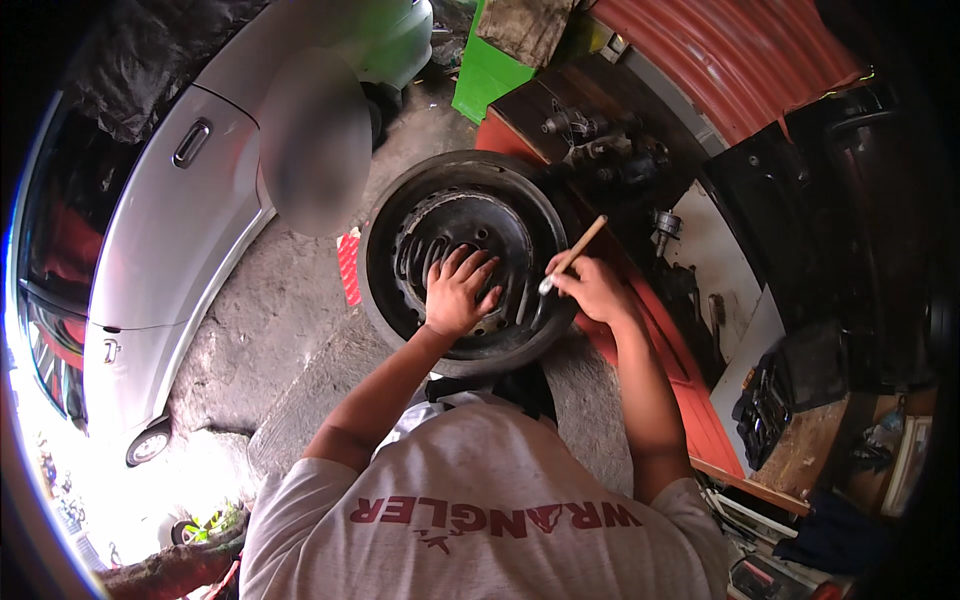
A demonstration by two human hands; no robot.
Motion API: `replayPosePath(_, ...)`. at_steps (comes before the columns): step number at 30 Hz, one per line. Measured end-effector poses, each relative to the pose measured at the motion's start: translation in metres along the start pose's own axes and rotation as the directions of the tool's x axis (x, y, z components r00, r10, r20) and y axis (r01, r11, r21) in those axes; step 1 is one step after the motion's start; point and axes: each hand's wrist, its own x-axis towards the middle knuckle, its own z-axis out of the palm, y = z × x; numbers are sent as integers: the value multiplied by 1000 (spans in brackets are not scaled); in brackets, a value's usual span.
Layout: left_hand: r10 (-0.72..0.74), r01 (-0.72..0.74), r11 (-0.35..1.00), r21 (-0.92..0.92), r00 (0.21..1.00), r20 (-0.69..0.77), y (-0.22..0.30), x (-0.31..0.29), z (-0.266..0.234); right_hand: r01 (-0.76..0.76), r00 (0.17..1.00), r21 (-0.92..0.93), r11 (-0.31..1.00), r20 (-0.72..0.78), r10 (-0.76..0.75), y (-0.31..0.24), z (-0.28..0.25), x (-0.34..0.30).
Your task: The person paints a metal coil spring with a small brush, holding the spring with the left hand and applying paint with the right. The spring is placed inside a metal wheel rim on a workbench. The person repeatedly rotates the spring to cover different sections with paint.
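A black steel wheel rim [385, 300] lies face up in front of me, with a dark coil spring [420, 258] inside its dish. My left hand [459, 292] reaches into the rim at the right end of the spring, its fingers spread and lying flat; whether it presses on the spring or the rim is hard to tell. In my right hand [590, 290] is a paintbrush [588, 240], pinched near its metal collar. Its pale wooden handle points up and to the right. The dark bristles hang down over the rim's right inner wall.
A silver car [170, 220] stands along the left, beside a blurred round area [318, 140]. To the right is a red-orange bench edge [680, 375] with dark metal parts [610, 150]. A green panel [490, 80] and red corrugated sheet [730, 50] are farther off. Grey concrete floor [270, 320] lies between.
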Motion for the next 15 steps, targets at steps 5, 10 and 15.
replayPosePath(5,4,-4,1000,-15,1000,-8,2,2,-1,-42,981,154,987,-180,70,21,5,-9)
replayPosePath(10,9,-9,1000,4,1000,-3,-2,11,0,17,995,370,929,-95,19,34,8,-20)
replayPosePath(15,-2,2,1000,-22,1000,-23,-3,16,3,74,983,452,889,-185,13,44,18,-27)
